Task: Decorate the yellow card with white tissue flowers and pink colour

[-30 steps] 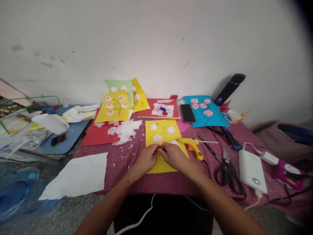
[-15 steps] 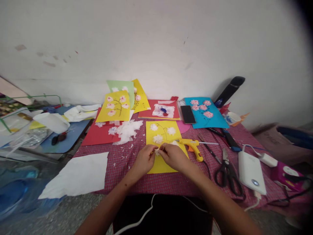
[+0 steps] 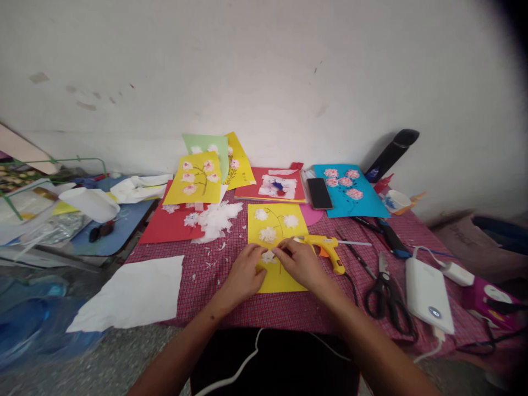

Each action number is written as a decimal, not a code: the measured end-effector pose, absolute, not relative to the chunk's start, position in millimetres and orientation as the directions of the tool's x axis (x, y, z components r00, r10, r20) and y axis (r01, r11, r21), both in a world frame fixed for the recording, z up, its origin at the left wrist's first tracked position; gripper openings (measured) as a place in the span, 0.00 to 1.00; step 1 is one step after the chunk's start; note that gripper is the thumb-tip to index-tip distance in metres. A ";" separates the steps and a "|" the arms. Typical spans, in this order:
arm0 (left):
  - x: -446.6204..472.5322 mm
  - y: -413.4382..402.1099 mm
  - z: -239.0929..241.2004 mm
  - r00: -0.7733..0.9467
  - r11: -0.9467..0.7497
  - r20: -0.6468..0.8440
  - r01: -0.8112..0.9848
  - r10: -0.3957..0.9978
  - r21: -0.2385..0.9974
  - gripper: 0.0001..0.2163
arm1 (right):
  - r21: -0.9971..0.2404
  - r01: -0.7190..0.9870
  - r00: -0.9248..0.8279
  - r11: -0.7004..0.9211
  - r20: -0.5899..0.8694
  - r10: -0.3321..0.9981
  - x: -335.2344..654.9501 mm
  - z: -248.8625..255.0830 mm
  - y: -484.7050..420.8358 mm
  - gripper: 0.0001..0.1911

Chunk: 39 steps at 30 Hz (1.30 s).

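A yellow paper sheet (image 3: 284, 280) with white tissue flowers and a drawn stem lies on the red checked cloth (image 3: 206, 275) in front of me. Both hands rest on it. My left hand (image 3: 244, 272) and my right hand (image 3: 300, 263) pinch a small white tissue flower (image 3: 268, 256) between their fingertips and hold it against the sheet. A yellow glue gun (image 3: 325, 246) lies just right of my right hand.
Scissors (image 3: 385, 291), a white power bank (image 3: 429, 294) and pens (image 3: 371, 225) lie to the right. A pile of white tissue scraps (image 3: 214, 217), red paper (image 3: 165, 228), finished flower cards (image 3: 198, 179), a blue card (image 3: 350, 192) and a phone (image 3: 319, 193) lie behind. White paper (image 3: 132, 294) hangs at left.
Both hands have lowered slightly onto the yellow sheet, and the small white tissue piece between the fingertips now shows pressed against the paper.
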<state>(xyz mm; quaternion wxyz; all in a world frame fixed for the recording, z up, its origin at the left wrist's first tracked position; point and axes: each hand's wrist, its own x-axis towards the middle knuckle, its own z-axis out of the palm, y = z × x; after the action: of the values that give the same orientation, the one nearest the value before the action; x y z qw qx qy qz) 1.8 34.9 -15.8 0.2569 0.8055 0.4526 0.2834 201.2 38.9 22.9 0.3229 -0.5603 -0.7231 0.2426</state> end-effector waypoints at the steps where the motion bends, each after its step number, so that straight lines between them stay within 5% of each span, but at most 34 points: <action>1: 2.2 34.1 -15.7 0.427 -0.456 0.223 0.585 0.876 0.670 0.23 | -0.744 0.621 -0.137 0.249 0.209 0.968 202.1 24.5 36.4 0.11; 10: -43.4 17.0 1.0 0.319 -0.391 0.233 0.645 0.919 0.657 0.07 | -0.987 0.158 0.094 0.044 0.059 0.994 217.0 -8.0 -22.4 0.15; 15: -115.5 59.7 2.3 0.012 -0.140 0.285 0.890 0.958 0.433 0.09 | -0.992 0.127 0.124 -0.013 0.003 0.992 219.9 -29.0 -35.8 0.16; 22: -117.8 89.7 3.0 0.131 -0.159 0.192 0.978 0.973 0.137 0.09 | -0.975 0.222 0.110 0.010 0.035 0.993 219.6 -24.9 -34.7 0.16; 25: -114.4 87.2 4.6 0.128 -0.163 0.205 0.973 0.970 0.165 0.11 | -0.975 0.220 0.109 0.004 0.028 0.994 219.8 -25.5 -35.9 0.16; 32: -128.2 68.8 6.9 0.037 -0.141 0.227 0.875 0.973 0.464 0.07 | -0.976 0.217 0.113 -0.010 0.015 0.993 220.3 -26.2 -37.8 0.16; 39: -136.6 65.3 8.0 0.131 -0.194 0.165 0.864 0.978 0.464 0.06 | -0.971 0.239 0.107 0.010 0.037 0.994 221.4 -26.4 -38.1 0.17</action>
<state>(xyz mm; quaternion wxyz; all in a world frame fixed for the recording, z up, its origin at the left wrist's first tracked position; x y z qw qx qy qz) -136.6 65.3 8.0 0.1288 0.7408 0.6216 0.2195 221.4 -38.1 -26.4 0.4693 -0.5774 -0.5336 0.4020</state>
